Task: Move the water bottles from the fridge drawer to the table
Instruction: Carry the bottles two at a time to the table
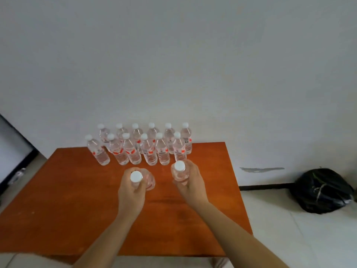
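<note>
1. Twelve water bottles standing upright on the table: six in the back row along the far edge by the wall, six in the front row, all with white caps and red-marked labels.
2. Two more bottles in the hands, fourteen in all; fridge drawer out of view.
3. Standing group packed close, many touching or overlapping in view; leftmost front bottle set slightly apart from its neighbours.
4. Bare orange-brown tabletop open on the left side, on the right side and across the whole near half; near edge at the bottom of the view, right edge running beside the pale floor.
5. Black bag on the floor against the wall, well apart from the table.
6. Left hand wrapped tight around the neck of the left held bottle, cap up, just in front of the front row.
7. Right hand curled closed around the right held bottle, cap up, just beside the rightmost front bottle.
8. Whether either held bottle touches the tabletop: cannot tell.
</note>
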`<action>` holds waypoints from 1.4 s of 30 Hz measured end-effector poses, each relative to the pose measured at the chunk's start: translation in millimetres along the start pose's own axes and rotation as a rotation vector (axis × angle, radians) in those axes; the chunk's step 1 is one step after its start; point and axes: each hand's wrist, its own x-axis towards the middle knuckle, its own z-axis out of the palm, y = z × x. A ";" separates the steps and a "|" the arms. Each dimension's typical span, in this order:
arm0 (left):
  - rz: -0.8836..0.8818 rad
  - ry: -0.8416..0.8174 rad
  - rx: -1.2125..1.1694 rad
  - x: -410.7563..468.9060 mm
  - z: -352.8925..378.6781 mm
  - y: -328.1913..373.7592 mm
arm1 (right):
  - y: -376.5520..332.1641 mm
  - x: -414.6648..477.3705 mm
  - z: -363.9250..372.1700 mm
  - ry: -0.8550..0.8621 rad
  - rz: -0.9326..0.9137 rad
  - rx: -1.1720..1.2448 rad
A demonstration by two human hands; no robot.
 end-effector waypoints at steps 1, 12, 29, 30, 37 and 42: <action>-0.018 0.026 0.008 11.6 -3.4 -3.8 | -3.7 13.1 10.5 -0.013 -0.017 0.005; -0.154 -0.013 0.063 155.2 -64.4 -98.1 | -37.0 112.1 155.9 -0.123 -0.006 -0.035; -0.215 -0.496 0.144 335.1 -125.4 -245.9 | -73.9 181.2 350.6 -0.049 0.397 -0.067; -0.211 -0.520 0.138 337.9 -125.0 -252.6 | -72.1 180.4 355.2 -0.059 0.406 -0.065; -0.198 -0.575 0.137 346.8 -127.5 -278.8 | -63.5 165.7 372.3 -0.074 0.429 -0.127; -0.179 -0.586 0.148 343.5 -129.6 -288.1 | -62.4 165.6 374.5 -0.065 0.424 -0.148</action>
